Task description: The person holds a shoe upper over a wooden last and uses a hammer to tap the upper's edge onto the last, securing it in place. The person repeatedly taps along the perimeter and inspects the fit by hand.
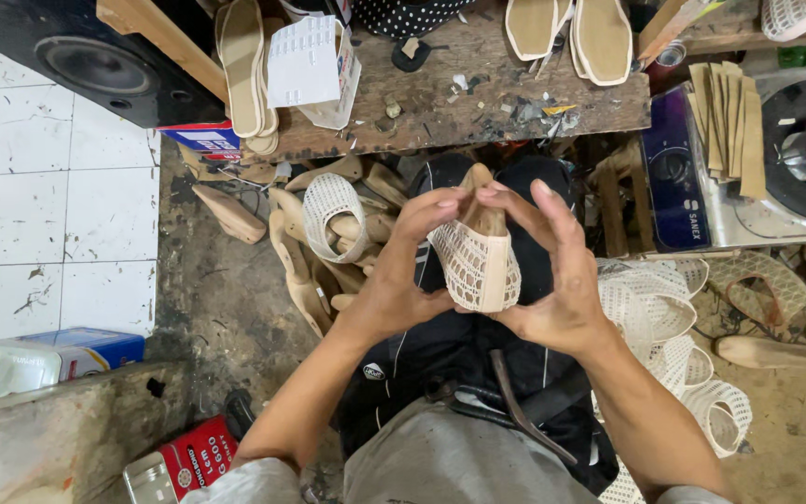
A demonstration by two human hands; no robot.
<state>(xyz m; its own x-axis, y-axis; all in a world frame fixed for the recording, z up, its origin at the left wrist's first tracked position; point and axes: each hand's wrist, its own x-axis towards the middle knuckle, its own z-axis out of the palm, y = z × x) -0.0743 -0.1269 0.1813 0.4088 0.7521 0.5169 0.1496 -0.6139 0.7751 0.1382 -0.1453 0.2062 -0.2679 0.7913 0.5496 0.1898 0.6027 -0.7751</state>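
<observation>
Both of my hands hold a wooden shoe last covered with a cream mesh shoe upper, raised above my lap. My left hand grips its left side, fingers curled over the top of the last. My right hand cups the right side, with the fingers spread over the top and the thumb under the mesh toe. A dark tool with a curved handle lies across my lap below the hands.
A pile of wooden lasts, one wearing a mesh upper, lies on the floor ahead. Mesh uppers are stacked at right. A wooden bench carries insoles. A speaker stands at upper left, and a stove at right.
</observation>
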